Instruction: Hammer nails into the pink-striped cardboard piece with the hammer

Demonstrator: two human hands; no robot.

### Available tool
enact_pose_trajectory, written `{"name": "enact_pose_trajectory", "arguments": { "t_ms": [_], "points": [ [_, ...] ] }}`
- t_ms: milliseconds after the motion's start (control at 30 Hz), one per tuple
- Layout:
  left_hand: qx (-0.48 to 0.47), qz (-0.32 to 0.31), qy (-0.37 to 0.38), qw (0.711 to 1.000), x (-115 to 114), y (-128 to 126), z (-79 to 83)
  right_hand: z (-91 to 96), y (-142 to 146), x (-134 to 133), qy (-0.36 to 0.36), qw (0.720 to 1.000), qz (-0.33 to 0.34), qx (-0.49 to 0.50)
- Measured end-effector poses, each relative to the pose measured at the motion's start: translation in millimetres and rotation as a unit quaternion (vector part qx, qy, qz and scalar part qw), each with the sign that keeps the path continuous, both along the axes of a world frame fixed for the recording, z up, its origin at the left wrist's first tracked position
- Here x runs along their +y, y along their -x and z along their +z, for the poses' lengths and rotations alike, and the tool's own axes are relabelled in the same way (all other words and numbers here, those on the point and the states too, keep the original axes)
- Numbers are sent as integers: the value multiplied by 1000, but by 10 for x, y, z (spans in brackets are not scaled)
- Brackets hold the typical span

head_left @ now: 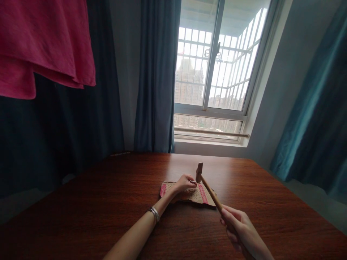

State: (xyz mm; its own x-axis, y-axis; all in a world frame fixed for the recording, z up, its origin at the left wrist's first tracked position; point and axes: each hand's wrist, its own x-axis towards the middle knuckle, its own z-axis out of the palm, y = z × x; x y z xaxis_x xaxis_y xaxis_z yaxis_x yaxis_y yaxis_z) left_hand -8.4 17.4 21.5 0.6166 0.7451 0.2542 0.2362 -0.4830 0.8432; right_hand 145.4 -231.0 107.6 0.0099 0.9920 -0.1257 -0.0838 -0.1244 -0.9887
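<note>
My right hand (240,229) is wrapped round the end of a hammer's wooden handle. The hammer (210,192) slants up and to the left, its head close to the fingertips of my left hand (185,183). Those left fingers are closed in a pinch over a flat piece of cardboard (202,196); whatever they hold is too small or hidden to name. Pink bands and many small dark dots or holes mark the cardboard, which lies on the table with a ragged near edge. A silver bracelet (154,213) circles my left wrist.
The brown wooden table (114,202) stretches to the wall under a barred window (211,72). Blue curtains (157,79) hang on both sides. A pink cloth (54,43) hangs at the upper left.
</note>
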Motion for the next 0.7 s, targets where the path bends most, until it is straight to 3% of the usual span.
{"name": "enact_pose_trajectory", "arguments": {
  "t_ms": [533, 700],
  "points": [
    [-7, -9, 1, 1000, -10, 3, 0, -23, -3, -16, -2, 1000, -13, 15],
    [20, 18, -1, 1000, -8, -8, 5, -65, -41, 8, 7, 1000, -8, 18]
  ]
}}
